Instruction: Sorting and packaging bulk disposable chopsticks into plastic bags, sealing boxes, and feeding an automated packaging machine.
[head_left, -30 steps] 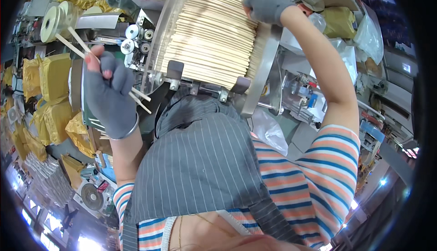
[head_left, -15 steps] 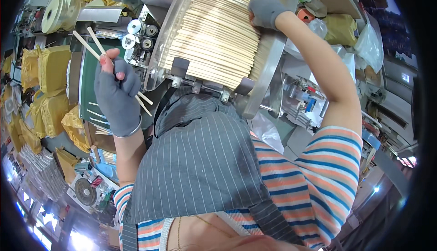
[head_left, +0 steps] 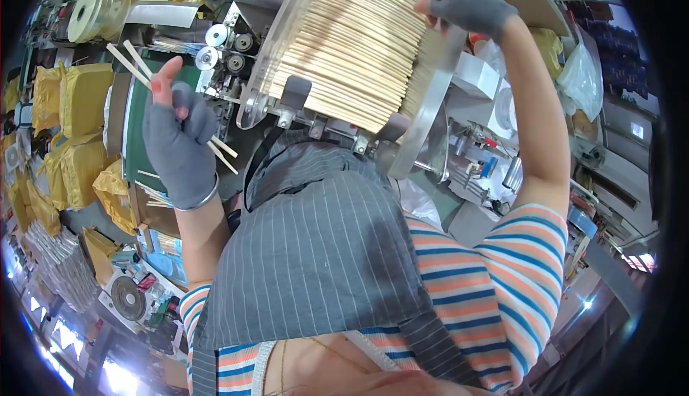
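My left hand [head_left: 178,138] wears a grey fingerless glove and is shut on a few thin wooden sticks [head_left: 132,57] that poke out above and below the fist, over a green conveyor belt [head_left: 133,130]. My right hand [head_left: 463,0], also in a grey glove, is raised and presses its fingers against the right end of a big slanted stack of wooden sticks [head_left: 352,44] held in a clear-walled hopper [head_left: 267,73] of a machine.
Metal rollers [head_left: 215,41] and a paper reel [head_left: 93,12] sit at the machine's upper left. Yellow wrapped bundles [head_left: 68,123] pile up at the left. A small fan-like part [head_left: 128,297] lies lower left. My striped apron and shirt fill the bottom.
My left hand with its sticks has stayed close to the belt while shifting slightly. My right hand has kept to the stack's right end. The view has tilted a little.
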The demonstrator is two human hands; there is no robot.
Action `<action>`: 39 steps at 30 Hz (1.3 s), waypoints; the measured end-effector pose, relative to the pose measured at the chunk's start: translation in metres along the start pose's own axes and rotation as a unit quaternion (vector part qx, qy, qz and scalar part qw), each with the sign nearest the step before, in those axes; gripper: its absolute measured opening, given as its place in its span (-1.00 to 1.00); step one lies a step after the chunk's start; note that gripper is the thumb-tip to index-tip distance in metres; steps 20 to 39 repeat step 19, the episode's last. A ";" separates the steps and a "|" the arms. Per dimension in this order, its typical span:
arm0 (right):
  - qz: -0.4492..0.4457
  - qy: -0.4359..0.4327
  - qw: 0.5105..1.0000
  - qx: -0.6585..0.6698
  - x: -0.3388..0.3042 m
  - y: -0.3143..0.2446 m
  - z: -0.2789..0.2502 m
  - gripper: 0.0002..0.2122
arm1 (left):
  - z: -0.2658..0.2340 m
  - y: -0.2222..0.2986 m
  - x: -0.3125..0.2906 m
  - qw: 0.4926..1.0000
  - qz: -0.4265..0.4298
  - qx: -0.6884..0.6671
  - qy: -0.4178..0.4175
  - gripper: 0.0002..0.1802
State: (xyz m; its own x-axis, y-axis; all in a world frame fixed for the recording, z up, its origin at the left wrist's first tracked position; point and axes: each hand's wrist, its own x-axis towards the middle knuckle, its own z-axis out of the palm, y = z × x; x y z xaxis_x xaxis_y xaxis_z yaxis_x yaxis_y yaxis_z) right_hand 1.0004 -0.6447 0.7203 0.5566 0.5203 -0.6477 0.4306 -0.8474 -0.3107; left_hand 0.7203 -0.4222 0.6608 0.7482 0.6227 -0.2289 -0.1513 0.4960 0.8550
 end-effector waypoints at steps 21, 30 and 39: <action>-0.071 0.195 0.949 -0.239 0.073 -0.025 0.137 0.09 | -0.055 -0.003 -0.025 0.996 0.051 -0.059 0.038 -0.62; -0.071 0.195 0.949 -0.239 0.073 -0.025 0.137 0.09 | -0.055 -0.003 -0.025 0.996 0.051 -0.059 0.038 -0.62; -0.071 0.195 0.949 -0.239 0.073 -0.025 0.137 0.09 | -0.055 -0.003 -0.025 0.996 0.051 -0.059 0.038 -0.62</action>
